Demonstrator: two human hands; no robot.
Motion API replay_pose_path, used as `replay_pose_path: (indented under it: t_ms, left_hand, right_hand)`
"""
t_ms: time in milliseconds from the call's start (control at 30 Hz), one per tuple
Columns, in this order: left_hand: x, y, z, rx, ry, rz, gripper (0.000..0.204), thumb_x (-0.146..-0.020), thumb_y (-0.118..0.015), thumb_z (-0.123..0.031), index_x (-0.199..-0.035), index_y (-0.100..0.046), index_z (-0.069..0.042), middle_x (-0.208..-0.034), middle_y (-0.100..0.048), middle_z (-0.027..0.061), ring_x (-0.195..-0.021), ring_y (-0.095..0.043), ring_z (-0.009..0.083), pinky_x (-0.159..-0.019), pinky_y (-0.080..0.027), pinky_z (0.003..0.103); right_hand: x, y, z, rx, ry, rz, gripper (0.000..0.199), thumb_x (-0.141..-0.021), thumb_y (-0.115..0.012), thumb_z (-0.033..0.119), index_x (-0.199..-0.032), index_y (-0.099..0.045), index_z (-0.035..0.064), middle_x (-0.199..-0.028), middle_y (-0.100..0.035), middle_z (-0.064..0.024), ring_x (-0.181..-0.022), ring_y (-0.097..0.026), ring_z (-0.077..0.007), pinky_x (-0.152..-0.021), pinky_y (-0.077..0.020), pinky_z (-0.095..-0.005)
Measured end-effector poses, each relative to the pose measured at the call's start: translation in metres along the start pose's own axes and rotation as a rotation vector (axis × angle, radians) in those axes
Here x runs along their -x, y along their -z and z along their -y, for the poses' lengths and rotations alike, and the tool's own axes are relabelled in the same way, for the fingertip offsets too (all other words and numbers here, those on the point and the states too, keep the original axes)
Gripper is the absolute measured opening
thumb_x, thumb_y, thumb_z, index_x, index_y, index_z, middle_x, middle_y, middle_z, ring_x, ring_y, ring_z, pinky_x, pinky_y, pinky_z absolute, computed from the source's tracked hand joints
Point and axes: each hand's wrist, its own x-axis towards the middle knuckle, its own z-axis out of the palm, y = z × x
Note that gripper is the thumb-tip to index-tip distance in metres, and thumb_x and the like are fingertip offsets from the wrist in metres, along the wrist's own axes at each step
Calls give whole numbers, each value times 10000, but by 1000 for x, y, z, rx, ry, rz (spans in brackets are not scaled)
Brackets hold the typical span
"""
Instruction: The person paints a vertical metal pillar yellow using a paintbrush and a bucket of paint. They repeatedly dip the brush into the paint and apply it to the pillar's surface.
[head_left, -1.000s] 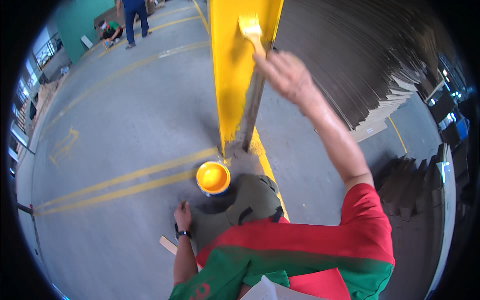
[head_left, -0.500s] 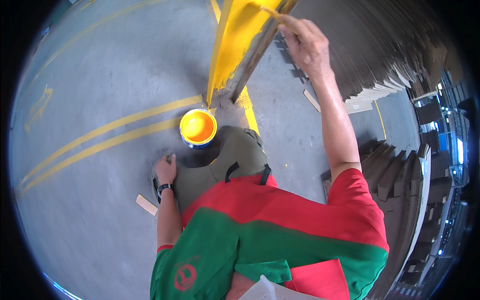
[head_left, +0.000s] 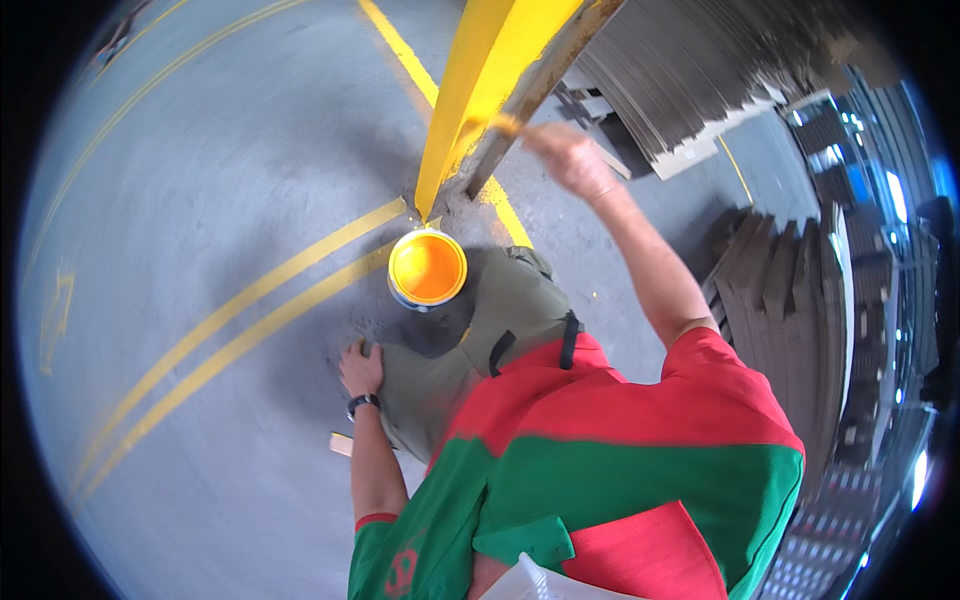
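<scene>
My right hand (head_left: 568, 160), smeared by motion, is closed around a paintbrush (head_left: 507, 124) with a yellowish handle. The brush reaches to the lower part of an upright steel post (head_left: 462, 110). Fresh yellow paint covers much of the post, while its right edge is bare and brownish. At the post's foot stands an open can of yellow paint (head_left: 428, 268), just beyond my bent legs. Resting on my knee at the left, my left hand (head_left: 361, 369) has its fingers apart and holds nothing. A dark watch is on that wrist.
Yellow lines (head_left: 260, 325) run across the grey floor. Stacks of flat cardboard (head_left: 690, 90) stand at the far right, with more cardboard (head_left: 785, 290) nearer on the right. A small wooden piece (head_left: 341, 444) lies by my left forearm.
My right hand has come down and slightly left with the brush, from high on the post to its lower part. My left hand stays on my knee. The whole view has shifted somewhat.
</scene>
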Motion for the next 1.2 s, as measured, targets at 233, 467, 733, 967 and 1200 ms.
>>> replay_pose_path:
  t_ms: [233,467,733,967,1200]
  left_hand:
    - [-45,30,-5,-98,-4,350,481,-986,-558,-420,-1411,-602,-200,-1472,-544,182,-1332,-537,388,-1080,-457,524]
    - [-66,120,-9,-90,-237,619,527,-949,-630,-446,-1349,-649,-104,-1262,-684,240,-1222,-628,414,-1039,-497,476]
    - [-34,118,-37,-61,-347,219,483,-993,-596,-391,-1295,-658,-19,-1221,-688,268,-1166,-648,422,-1006,-499,453]
    - [24,44,-23,-186,-458,152,518,-988,-589,-457,-1299,-666,-49,-1394,-594,243,-1347,-486,455,-1145,-363,520]
    - [76,46,-7,-264,-545,-6,568,-973,-588,-518,-1358,-642,-103,-1502,-515,184,-1430,-340,530,-1205,-211,617]
  right_hand:
    - [-74,125,57,442,-87,-354,382,-774,-846,54,-1132,-718,28,-863,-666,-83,-659,-611,-200,-582,-503,-338]
    - [-127,178,50,485,-17,-503,398,-726,-860,0,-1106,-744,13,-797,-613,-61,-636,-584,-194,-531,-456,-322]
    - [-94,180,7,545,239,-661,415,-756,-822,94,-1162,-759,32,-832,-579,-51,-660,-534,-175,-574,-451,-317]
    - [-70,168,-6,682,152,-329,366,-862,-719,132,-1209,-664,31,-861,-551,-26,-796,-589,-177,-674,-502,-316]
    - [-59,160,18,559,264,-349,381,-860,-695,107,-1219,-579,57,-940,-611,-73,-876,-642,-225,-728,-567,-351]
